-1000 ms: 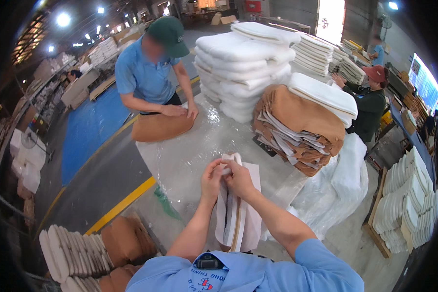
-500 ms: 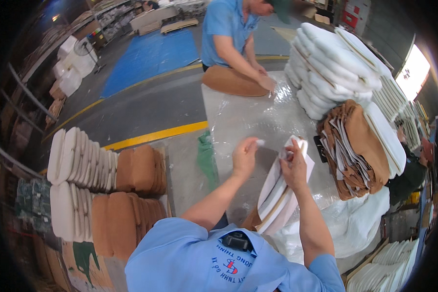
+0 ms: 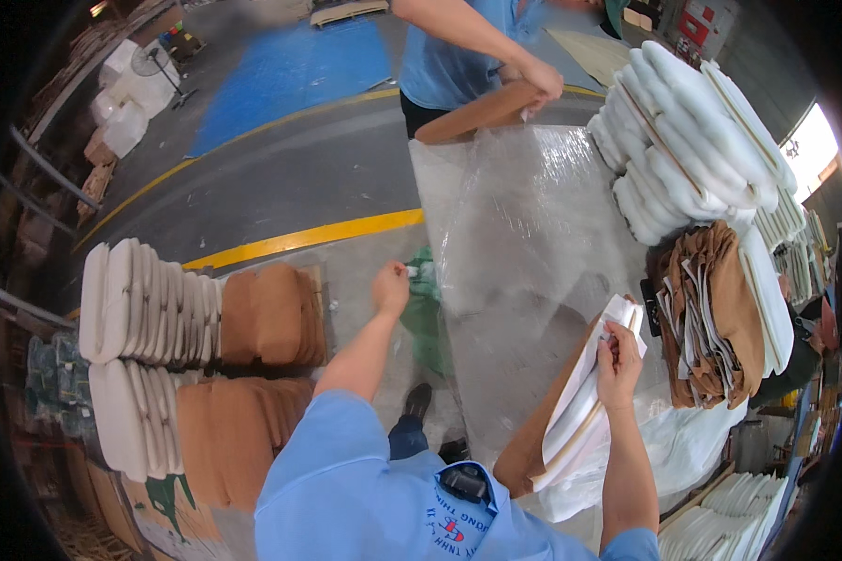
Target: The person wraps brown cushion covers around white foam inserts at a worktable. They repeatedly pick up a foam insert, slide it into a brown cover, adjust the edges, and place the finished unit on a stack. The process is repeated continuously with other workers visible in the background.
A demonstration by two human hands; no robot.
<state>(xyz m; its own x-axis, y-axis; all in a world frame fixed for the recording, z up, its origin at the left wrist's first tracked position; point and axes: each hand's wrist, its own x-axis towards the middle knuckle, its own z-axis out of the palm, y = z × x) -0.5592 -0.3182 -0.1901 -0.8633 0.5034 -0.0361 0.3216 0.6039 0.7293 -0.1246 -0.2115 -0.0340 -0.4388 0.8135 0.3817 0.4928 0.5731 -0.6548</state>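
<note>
A long cushion (image 3: 580,416) with a brown fabric cover and white padding stands on edge on the plastic-covered table (image 3: 524,252), its layered open side toward my right. My right hand (image 3: 619,366) is closed in a pinch at its far end, on the white layer. Away to the left, past the table's edge, my left hand (image 3: 391,288) pinches a small white scrap (image 3: 411,270) above a green cloth (image 3: 428,327). What the scrap is made of cannot be made out.
Brown covers (image 3: 720,309) are piled at the table's right, beside stacked white padding (image 3: 683,140). Across the table a co-worker's hand (image 3: 541,79) grips a brown cushion (image 3: 477,114). Cream pads (image 3: 145,299) and brown cushions (image 3: 273,313) stand in rows at my left.
My left hand has swung left and off the table with the white scrap. My right hand and the cushion have shifted right and nearer. The co-worker has tilted up the brown cushion.
</note>
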